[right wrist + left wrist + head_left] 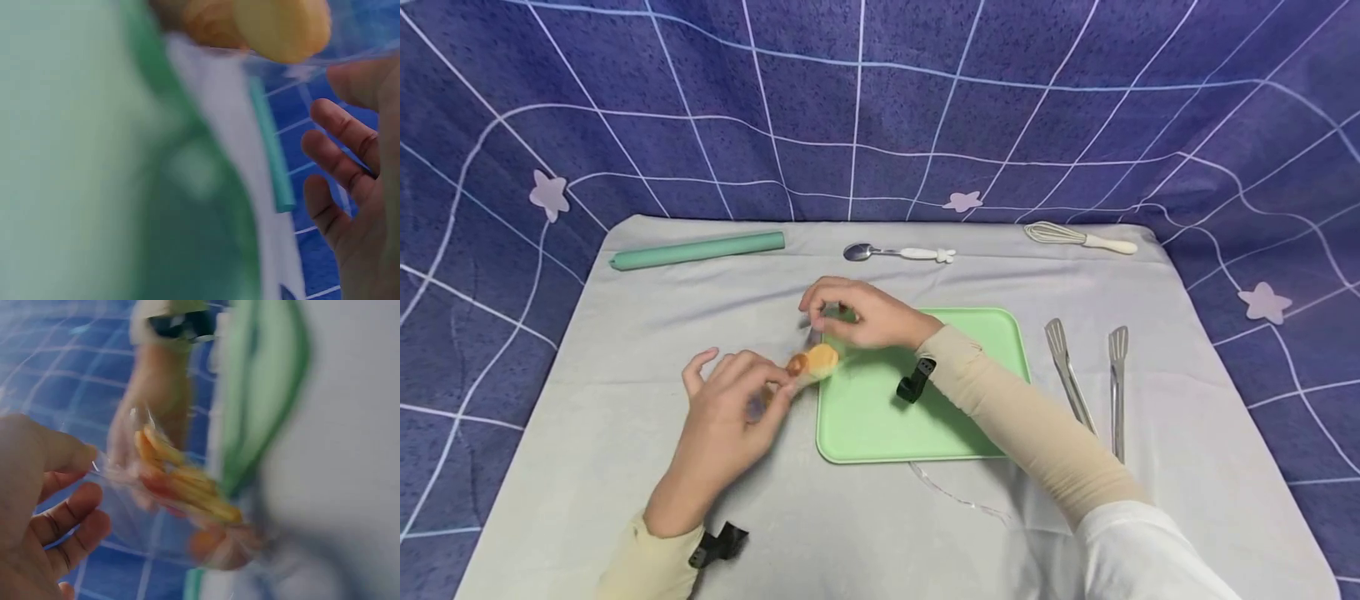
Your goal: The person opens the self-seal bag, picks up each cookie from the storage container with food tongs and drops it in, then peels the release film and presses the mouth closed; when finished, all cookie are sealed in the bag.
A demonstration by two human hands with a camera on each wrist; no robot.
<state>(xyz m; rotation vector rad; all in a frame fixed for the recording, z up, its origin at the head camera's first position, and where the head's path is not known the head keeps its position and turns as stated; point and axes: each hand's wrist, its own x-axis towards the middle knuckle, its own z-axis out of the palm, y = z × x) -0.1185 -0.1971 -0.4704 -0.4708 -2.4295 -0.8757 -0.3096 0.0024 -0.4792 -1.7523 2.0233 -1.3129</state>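
Observation:
A clear plastic bag (816, 363) hangs between the two hands beside the tray's left edge. Inside it, the left wrist view shows yellow, stick-like pieces resembling fries (194, 490), something reddish, and a brownish-orange round piece (206, 542). With thumb and index finger, my left hand (737, 412) pinches one edge of the bag. My right hand (872, 315) reaches over the tray and pinches the bag's far edge, its other fingers loosely bent. A pale yellow rounded piece (281, 28) shows through the plastic in the right wrist view. Blur hides the finer details.
A light green tray (880, 433) lies on the grey-white cloth. Behind are a green rolled tube (700, 250), a spoon (898, 253) and a whisk (1078, 237). Metal tongs (1117, 392) lie to the right. A clear strip (955, 496) lies before the tray.

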